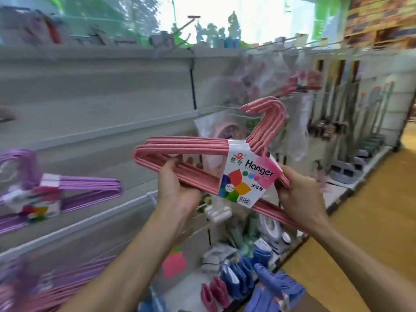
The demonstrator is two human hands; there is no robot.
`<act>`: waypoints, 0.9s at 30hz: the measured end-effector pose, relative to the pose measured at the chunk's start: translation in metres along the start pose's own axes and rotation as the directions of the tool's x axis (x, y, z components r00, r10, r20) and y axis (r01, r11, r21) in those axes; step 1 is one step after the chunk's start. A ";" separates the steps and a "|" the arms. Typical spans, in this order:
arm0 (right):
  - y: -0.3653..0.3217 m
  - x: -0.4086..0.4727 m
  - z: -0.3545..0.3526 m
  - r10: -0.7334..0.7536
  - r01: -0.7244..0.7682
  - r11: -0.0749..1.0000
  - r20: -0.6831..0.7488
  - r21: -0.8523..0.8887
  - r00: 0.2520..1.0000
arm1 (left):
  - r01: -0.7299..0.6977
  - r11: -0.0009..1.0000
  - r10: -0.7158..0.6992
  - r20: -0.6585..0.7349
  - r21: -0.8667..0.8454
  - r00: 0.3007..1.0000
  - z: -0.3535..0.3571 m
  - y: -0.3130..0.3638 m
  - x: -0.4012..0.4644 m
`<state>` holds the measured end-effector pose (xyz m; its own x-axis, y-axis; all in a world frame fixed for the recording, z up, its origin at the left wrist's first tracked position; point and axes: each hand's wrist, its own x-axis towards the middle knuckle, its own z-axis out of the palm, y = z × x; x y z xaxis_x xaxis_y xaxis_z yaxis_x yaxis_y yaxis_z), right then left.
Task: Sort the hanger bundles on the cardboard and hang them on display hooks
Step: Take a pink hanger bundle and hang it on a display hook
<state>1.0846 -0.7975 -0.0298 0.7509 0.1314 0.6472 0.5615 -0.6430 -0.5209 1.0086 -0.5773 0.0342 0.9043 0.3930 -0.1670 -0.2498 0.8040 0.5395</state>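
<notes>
A pink hanger bundle [191,154] is held up in front of the shelf wall [90,97], tilted, hooks toward upper right. Its bottom bars at the left end are gripped by the left hand [177,183], fingers curled round them. The right end is gripped by the right hand [299,199], fingers wrapped round the bars just beside the paper label [247,174], which is marked "Hanger" w/ a coloured leaf logo & barcode. Purple hanger bundles [74,192] are seen hanging at left, blurred. More pink hangers [306,81] are seen on a hook at upper right, behind the held bundle. Blue packets [243,275] are seen on the low shelf
</notes>
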 end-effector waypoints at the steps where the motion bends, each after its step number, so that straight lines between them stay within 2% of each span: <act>1: -0.013 0.000 0.007 -0.015 0.015 0.999 0.020 0.030 1.000 | -0.030 0.999 0.030 -0.022 -0.012 0.999 -0.007 0.012 -0.009; 7: -0.092 -0.007 0.053 -0.135 0.114 0.978 0.114 0.175 0.984 | -0.241 0.969 0.230 -0.143 -0.063 0.963 -0.062 0.087 -0.050; 12: -0.166 -0.020 0.089 -0.236 0.178 0.947 0.203 0.267 0.950 | -0.388 0.916 0.366 -0.183 -0.102 0.912 -0.102 0.148 -0.096; 14: -0.197 -0.028 0.102 -0.284 0.221 0.931 0.198 0.289 0.938 | -0.441 0.893 0.418 -0.199 -0.093 0.887 -0.117 0.172 -0.117; 22: -0.321 -0.083 0.144 -0.441 0.339 0.846 0.183 0.411 0.879 | -0.582 0.809 0.536 -0.298 -0.088 0.790 -0.180 0.261 -0.211; 27: -0.392 -0.125 0.163 -0.479 0.336 0.822 0.238 0.461 0.845 | -0.623 0.780 0.557 -0.387 -0.058 0.734 -0.228 0.312 -0.262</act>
<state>0.8271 -0.4394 0.0029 0.4483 0.5987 0.6638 0.8737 -0.1366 -0.4669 0.6146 -0.3278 0.0581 0.3906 0.9096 -0.1416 -0.7780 0.4084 0.4775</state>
